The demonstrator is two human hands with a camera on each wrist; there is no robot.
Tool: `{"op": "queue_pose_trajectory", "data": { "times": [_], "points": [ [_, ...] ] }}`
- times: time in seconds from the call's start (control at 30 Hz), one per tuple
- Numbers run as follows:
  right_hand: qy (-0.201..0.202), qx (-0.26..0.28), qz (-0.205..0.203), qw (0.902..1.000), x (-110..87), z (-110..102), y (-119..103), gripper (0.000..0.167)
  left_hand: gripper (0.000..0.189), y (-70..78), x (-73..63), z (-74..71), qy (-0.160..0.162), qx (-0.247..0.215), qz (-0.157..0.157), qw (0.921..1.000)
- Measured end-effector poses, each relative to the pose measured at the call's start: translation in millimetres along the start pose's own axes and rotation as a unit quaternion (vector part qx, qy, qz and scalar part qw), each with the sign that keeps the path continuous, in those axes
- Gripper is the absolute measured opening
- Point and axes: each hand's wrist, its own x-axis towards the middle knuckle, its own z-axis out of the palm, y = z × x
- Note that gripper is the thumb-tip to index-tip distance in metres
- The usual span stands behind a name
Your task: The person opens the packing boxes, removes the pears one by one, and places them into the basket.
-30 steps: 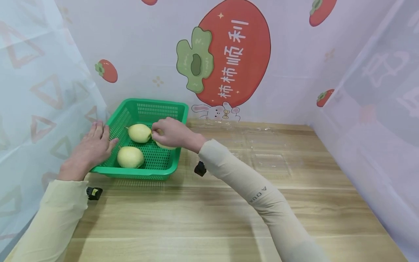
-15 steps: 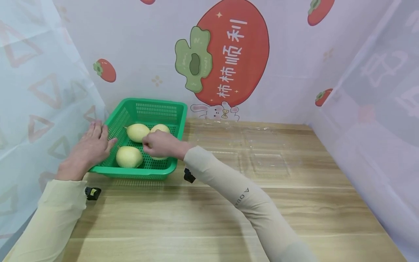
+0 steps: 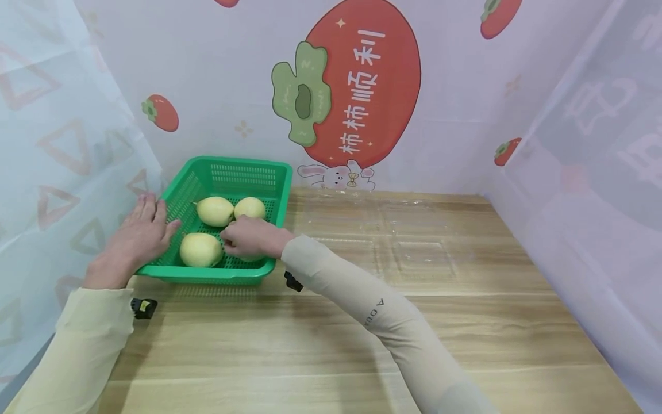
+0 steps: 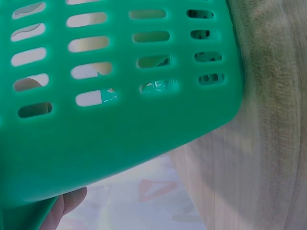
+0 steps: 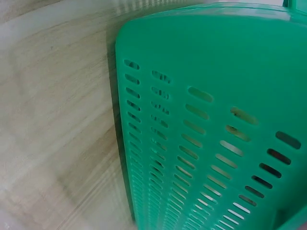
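In the head view a green plastic basket stands at the left of the table, with several pale yellow pears inside. One pear lies at the back left, another pear at the back right, and a third pear at the front left. My right hand reaches over the right rim, its curled fingers gripping a pear that it mostly covers. Along the left rim rests my left hand, fingers straight and thumb spread inward. Both wrist views mostly show the basket's slotted walls.
Clear plastic trays lie flat on the wooden table to the right of the basket. A printed white sheet rises behind the table, with more sheeting at both sides. A black wrist mount shows beside the left sleeve.
My right hand has moved toward the front of the basket with the pear, uncovering the back-right pear. My left hand stays at the left rim.
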Motion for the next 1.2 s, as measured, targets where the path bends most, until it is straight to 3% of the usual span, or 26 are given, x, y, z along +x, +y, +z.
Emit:
{"op": "queue_pose_trajectory", "data": {
  "times": [0.17, 0.33, 0.57, 0.8, 0.9, 1.0, 1.13, 1.2],
  "points": [
    [0.000, -0.002, -0.003, 1.0000, 1.4, -1.4, 0.1, 0.026, 0.079, -2.3, 0.7, 0.1, -0.002, 0.002, 0.003, 1.0000],
    [0.038, 0.018, 0.000, 0.9991, -0.1, -10.5, 2.4, 0.025, 0.076, -5.8, 3.6, -4.1, -0.006, -0.006, 0.009, 0.9999],
    [0.085, 0.040, -0.004, 0.9956, -26.6, -41.0, 12.7, 0.021, 0.071, 2.2, 13.5, -27.4, -0.053, 0.006, 0.030, 0.9981],
    [0.122, 0.061, 0.018, 0.9906, -74.5, -76.7, 47.9, 0.018, 0.058, 34.6, 29.5, -70.7, -0.006, 0.098, 0.067, 0.9929],
    [0.142, 0.082, 0.041, 0.9857, -97.9, -91.2, 65.9, 0.016, 0.061, 47.9, 35.9, -89.5, 0.000, 0.106, 0.072, 0.9918],
    [0.161, 0.063, 0.071, 0.9823, -121.6, -103.2, 83.7, 0.015, 0.058, 60.2, 46.0, -105.3, 0.025, 0.090, 0.096, 0.9910],
    [0.170, 0.022, 0.105, 0.9796, -149.8, -113.7, 109.1, 0.014, 0.047, 70.8, 61.6, -120.7, 0.080, 0.111, 0.151, 0.9790],
    [0.166, 0.004, 0.119, 0.9789, -161.5, -117.4, 121.6, 0.014, 0.050, 74.2, 67.5, -127.9, 0.073, 0.124, 0.154, 0.9775]
  ]
}}
